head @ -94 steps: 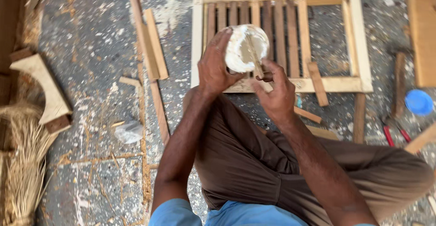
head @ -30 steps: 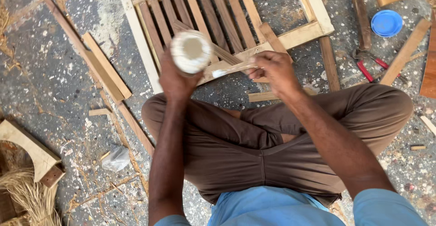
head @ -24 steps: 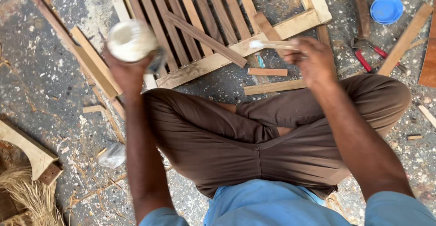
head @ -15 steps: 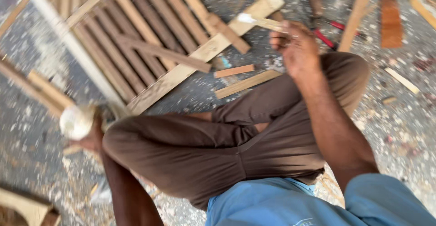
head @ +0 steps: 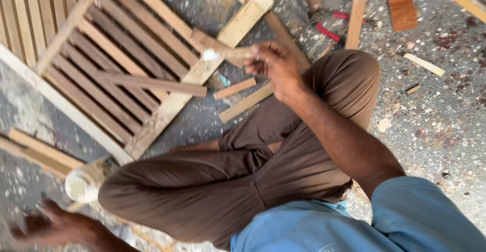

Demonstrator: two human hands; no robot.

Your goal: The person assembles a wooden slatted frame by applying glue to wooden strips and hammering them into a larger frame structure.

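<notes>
1. Pinching a short wooden stick point(head: 230, 54) between thumb and fingers, the right hand point(head: 276, 67) hovers above the near corner of a slatted wooden frame point(head: 121, 70); the stick's left end carries a white blob of paste.
2. Near the left edge, a small round container point(head: 82, 185) sits on the floor just beside the bent knee; its top looks pale and whitish, with a tan rim, and it is too blurred to show any label.
3. The left hand point(head: 50, 226) lies low at the near left, fingers spread apart and holding nothing, just near of the container and not touching it as far as the blur allows.
4. The frame is made of pale, unfinished timber, with darker narrow slats running in parallel inside a lighter border; one loose brown slat point(head: 152, 84) lies slantwise across them.
5. Two short offcuts point(head: 240, 97) lie on the floor between the frame and the brown trouser leg point(head: 202, 181).
6. The floor point(head: 435, 115) is grey, rough concrete speckled with sawdust and pale spots.
7. At the far right lie long wooden strips point(head: 357, 11), an orange-brown board point(head: 401, 4) and red-handled pliers point(head: 329, 29), well apart from both hands.
8. A blue shirt point(head: 354, 226) fills the near right.
</notes>
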